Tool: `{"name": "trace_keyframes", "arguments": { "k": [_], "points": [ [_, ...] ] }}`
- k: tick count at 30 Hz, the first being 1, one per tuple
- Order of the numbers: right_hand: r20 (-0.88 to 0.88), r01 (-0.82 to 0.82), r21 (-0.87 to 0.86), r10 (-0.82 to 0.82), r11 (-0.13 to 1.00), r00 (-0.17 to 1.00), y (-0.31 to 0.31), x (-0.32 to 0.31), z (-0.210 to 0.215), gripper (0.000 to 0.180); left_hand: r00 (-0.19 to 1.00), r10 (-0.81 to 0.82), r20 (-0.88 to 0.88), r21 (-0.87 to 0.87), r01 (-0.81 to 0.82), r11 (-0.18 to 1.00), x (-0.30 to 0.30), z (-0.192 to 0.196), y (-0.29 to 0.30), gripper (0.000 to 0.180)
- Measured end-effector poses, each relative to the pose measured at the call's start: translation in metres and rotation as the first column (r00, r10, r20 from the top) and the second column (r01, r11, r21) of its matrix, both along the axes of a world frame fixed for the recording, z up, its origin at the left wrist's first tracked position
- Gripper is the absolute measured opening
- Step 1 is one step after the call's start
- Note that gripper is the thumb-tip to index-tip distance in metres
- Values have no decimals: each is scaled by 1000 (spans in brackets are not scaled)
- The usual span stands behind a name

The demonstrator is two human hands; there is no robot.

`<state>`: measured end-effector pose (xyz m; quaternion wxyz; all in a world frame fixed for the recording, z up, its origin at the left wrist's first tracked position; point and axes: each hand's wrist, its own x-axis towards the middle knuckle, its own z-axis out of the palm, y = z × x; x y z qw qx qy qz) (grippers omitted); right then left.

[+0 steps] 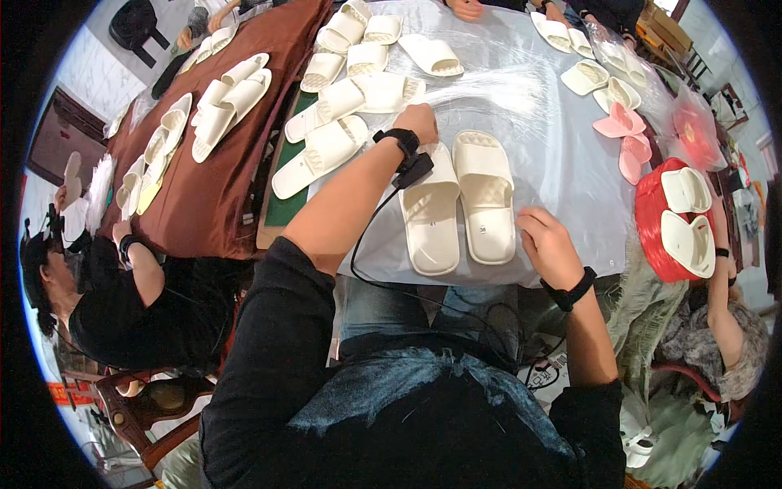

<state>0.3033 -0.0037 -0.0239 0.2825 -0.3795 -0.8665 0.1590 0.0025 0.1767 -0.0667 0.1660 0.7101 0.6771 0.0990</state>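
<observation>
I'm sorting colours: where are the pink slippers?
In the head view, pink slippers lie at the right of the table, between a cream slipper and a red bundle.

A pale grey cover lies over the desk (566, 220), and bright light glints toward its far side. Left of the desk, brown cloth (232, 191) drapes another surface. Farther left, past that cloth, are a dark brown door (69, 134) and a white marbled wall (91, 72). A carved wooden chair (122, 420) stands near-left of the desk; brown boxes (668, 31) sit beyond its far-right corner.
</observation>
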Motion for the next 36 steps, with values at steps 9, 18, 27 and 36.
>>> {"name": "trace_keyframes", "arguments": {
  "k": [9,18,27,36],
  "points": [
    [183,18,103,-37,995,982,-1,-9,0,7,927,64,370,43,-86,995,-21,35,-24,17],
    [347,129,206,-196,970,917,-12,-4,1,3,985,86,150,30,-92,995,-38,44,-57,22],
    [432,289,219,-358,932,827,-32,23,7,7,967,40,250,178,-87,980,-61,46,-86,23],
    [422,344,154,-376,926,825,-50,19,6,11,977,13,214,168,-50,984,-57,24,-69,30]
  ]
}}
